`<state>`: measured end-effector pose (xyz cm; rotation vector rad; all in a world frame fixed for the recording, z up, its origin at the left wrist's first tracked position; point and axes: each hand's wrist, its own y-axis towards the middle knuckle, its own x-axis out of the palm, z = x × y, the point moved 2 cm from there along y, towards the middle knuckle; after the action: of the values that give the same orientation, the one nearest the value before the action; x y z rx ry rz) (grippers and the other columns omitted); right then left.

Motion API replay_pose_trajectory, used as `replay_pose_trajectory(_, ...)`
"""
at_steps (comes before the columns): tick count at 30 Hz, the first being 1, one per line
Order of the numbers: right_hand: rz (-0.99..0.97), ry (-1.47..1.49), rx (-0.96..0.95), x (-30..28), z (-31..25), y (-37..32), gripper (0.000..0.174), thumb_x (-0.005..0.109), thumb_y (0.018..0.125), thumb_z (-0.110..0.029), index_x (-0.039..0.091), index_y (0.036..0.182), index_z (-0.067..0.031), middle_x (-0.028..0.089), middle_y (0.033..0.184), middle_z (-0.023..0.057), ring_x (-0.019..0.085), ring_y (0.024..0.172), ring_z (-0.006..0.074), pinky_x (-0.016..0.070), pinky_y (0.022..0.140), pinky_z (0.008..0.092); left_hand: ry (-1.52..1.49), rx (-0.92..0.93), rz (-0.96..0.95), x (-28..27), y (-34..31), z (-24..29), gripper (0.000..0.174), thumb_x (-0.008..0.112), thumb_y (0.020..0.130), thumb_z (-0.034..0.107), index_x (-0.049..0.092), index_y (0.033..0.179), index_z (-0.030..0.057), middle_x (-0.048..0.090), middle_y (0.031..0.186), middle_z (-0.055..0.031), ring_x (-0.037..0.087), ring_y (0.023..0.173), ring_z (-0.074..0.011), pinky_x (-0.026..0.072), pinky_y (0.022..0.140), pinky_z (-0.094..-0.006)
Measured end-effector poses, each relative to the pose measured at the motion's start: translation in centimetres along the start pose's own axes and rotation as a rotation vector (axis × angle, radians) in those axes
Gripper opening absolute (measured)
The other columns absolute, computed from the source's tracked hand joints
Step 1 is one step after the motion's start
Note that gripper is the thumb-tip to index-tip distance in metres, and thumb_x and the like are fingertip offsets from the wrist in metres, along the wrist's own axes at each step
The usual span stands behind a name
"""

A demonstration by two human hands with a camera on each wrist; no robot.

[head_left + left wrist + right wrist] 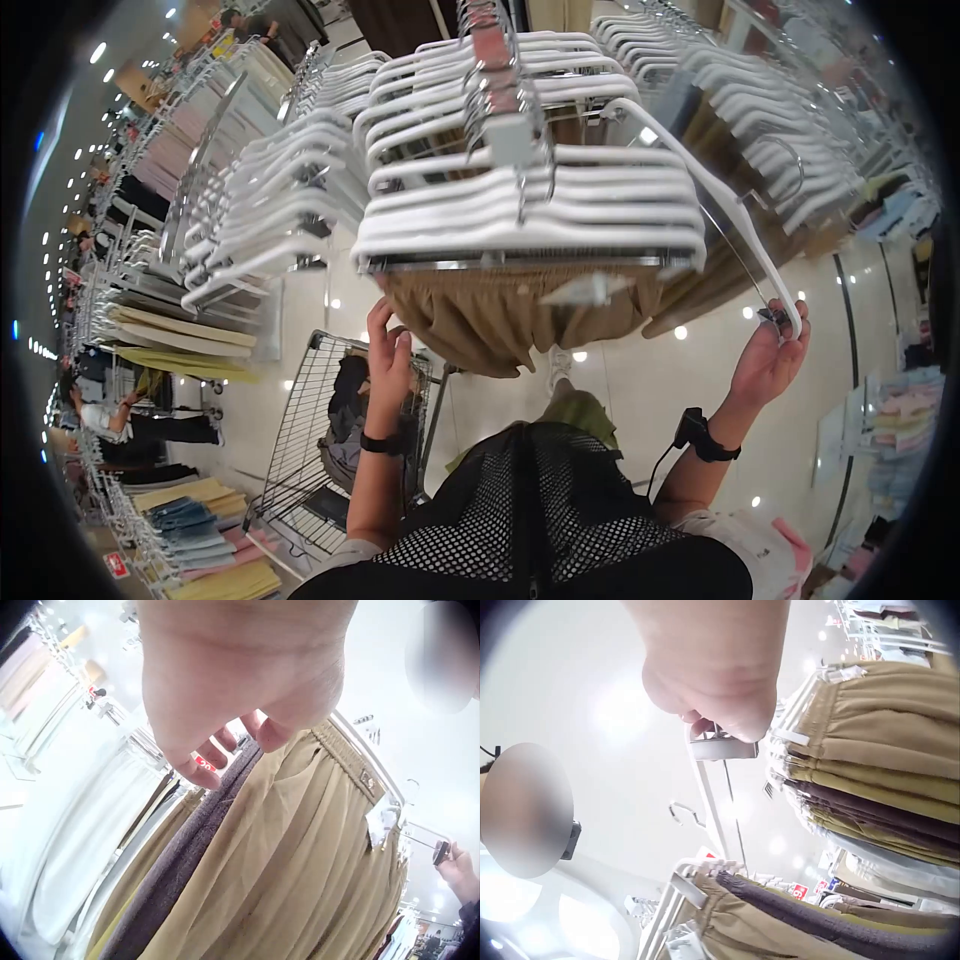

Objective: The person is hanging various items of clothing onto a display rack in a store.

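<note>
In the head view my right hand (770,365) grips one end of a white clip hanger (735,205), thumb and fingers around its clip. No garment hangs from this hanger; in the right wrist view the clip (726,748) shows beneath the fingers. My left hand (388,365) is raised beside the brown trousers (470,310) hanging at the front of the rack. In the left wrist view its fingers (214,754) are loosely bent and hold nothing, close over the trousers (300,817) near the waistband. A white tag (382,817) hangs at that waistband.
White hangers (530,205) crowd the rail ahead, with more hangers (290,170) on the left and others (770,110) on the right. A wire shopping cart (300,430) holding dark clothes stands at the lower left. Folded garments (200,530) lie further left.
</note>
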<state>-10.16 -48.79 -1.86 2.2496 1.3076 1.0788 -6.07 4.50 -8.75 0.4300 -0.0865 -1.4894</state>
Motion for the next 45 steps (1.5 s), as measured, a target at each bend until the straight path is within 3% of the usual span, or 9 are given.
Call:
replay_pose_trajectory(12, 0.183, 0.118, 0.043, -1.4, -5.3, -8.4, 0.029, 0.057, 0.107, -0.026, 0.054, 0.114, 0.0019, 0.062, 0.113, 0.012, 0.055, 0.128, 0.0316, 0.0382, 0.114, 0.0436, -0.041, -0.431, -0.353, -6.8, -20.2, -2.9, 0.029, 0.049, 0.104, -0.001, 0.056, 0.131, 0.0058, 0.059, 0.126, -0.0061, 0.065, 0.109, -0.0176, 0.0502, 0.091, -0.0308)
replay_pose_trajectory(18, 0.234, -0.23, -0.053, -0.1, -8.8, -9.4, 0.018, 0.052, 0.109, -0.017, 0.055, 0.109, 0.0001, 0.06, 0.109, 0.0111, 0.061, 0.118, 0.029, 0.0439, 0.109, 0.0424, 0.003, -0.481, -0.306, -8.4, -24.3, -3.7, 0.027, 0.052, 0.103, 0.001, 0.057, 0.13, 0.0056, 0.063, 0.12, -0.0052, 0.065, 0.108, -0.0176, 0.0512, 0.088, -0.0317)
replay_pose_trajectory(20, 0.05, -0.855, -0.095, -0.7, -10.0, -9.5, 0.014, 0.049, 0.109, -0.013, 0.054, 0.111, -0.0003, 0.057, 0.107, 0.0077, 0.063, 0.103, 0.0231, 0.051, 0.096, 0.0363, 0.061, -0.484, -0.31, -8.4, -24.4, -4.2, 0.027, 0.053, 0.103, 0.001, 0.058, 0.129, 0.0053, 0.064, 0.119, -0.0054, 0.065, 0.108, -0.0174, 0.0515, 0.087, -0.0313)
replay_pose_trajectory(23, -0.274, -0.925, 0.228, -1.9, -8.0, -10.7, 0.013, 0.047, 0.109, -0.011, 0.055, 0.108, -0.0008, 0.054, 0.105, 0.0061, 0.059, 0.09, 0.0181, 0.0525, 0.084, 0.0317, 0.096, -0.526, -0.377, -6.9, -24.1, -4.2, 0.028, 0.053, 0.102, 0.002, 0.058, 0.129, 0.0047, 0.065, 0.122, -0.0067, 0.066, 0.107, -0.0175, 0.0531, 0.089, -0.0302)
replay_pose_trajectory(26, -0.497, -0.745, 0.708, -2.5, -3.9, -14.7, 0.014, 0.051, 0.107, -0.013, 0.055, 0.104, -0.0003, 0.053, 0.104, 0.0065, 0.057, 0.087, 0.0168, 0.0502, 0.081, 0.0295, 0.179, -0.573, -0.432, -5.3, -23.6, -3.8, 0.032, 0.059, 0.1, 0.007, 0.057, 0.132, 0.0043, 0.065, 0.128, -0.0111, 0.066, 0.112, -0.0233, 0.0535, 0.093, -0.0337)
replay_pose_trajectory(30, -0.966, -0.4, 0.766, 4.0, -1.2, -16.8, 0.026, 0.059, 0.102, -0.022, 0.059, 0.091, 0.0009, 0.053, 0.103, 0.0064, 0.049, 0.09, 0.0172, 0.0414, 0.079, 0.0282, 0.392, -0.353, -0.536, -2.7, -23.8, -3.9, 0.056, 0.073, 0.096, 0.025, 0.051, 0.143, 0.0042, 0.056, 0.142, -0.0192, 0.055, 0.133, -0.0314, 0.0466, 0.108, -0.0413)
replay_pose_trajectory(34, -0.868, -0.007, 0.839, 7.6, 1.5, -17.8, 0.035, 0.06, 0.104, -0.032, 0.058, 0.093, 0.0011, 0.053, 0.106, 0.0075, 0.051, 0.093, 0.0188, 0.0423, 0.082, 0.03, 0.265, -0.395, -0.382, 0.0, -23.1, -1.5, 0.069, 0.077, 0.093, 0.03, 0.045, 0.149, 0.0046, 0.048, 0.15, -0.0192, 0.048, 0.139, -0.0336, 0.043, 0.112, -0.0446)
replay_pose_trajectory(39, -0.665, 0.34, 1.115, 8.3, 6.5, -18.7, 0.046, 0.062, 0.101, -0.045, 0.055, 0.093, 0.0001, 0.047, 0.106, 0.0076, 0.049, 0.097, 0.0196, 0.0385, 0.093, 0.0333, 0.238, -0.582, -0.053, -1.2, -23.4, -0.7, 0.043, 0.067, 0.1, 0.016, 0.052, 0.138, 0.0034, 0.065, 0.131, -0.0116, 0.062, 0.121, -0.0238, 0.0515, 0.097, -0.0388)
replay_pose_trajectory(45, -0.662, 0.403, 1.294, 8.3, 11.1, -19.8, 0.034, 0.057, 0.106, -0.032, 0.055, 0.1, 0.0018, 0.054, 0.114, 0.0101, 0.055, 0.102, 0.0228, 0.0437, 0.101, 0.0391, 0.134, -0.721, -0.135, -4.5, -27.0, -1.5, 0.036, 0.071, 0.098, 0.022, 0.057, 0.126, 0.0028, 0.067, 0.119, -0.0058, 0.063, 0.11, -0.0194, 0.0506, 0.092, -0.0342)
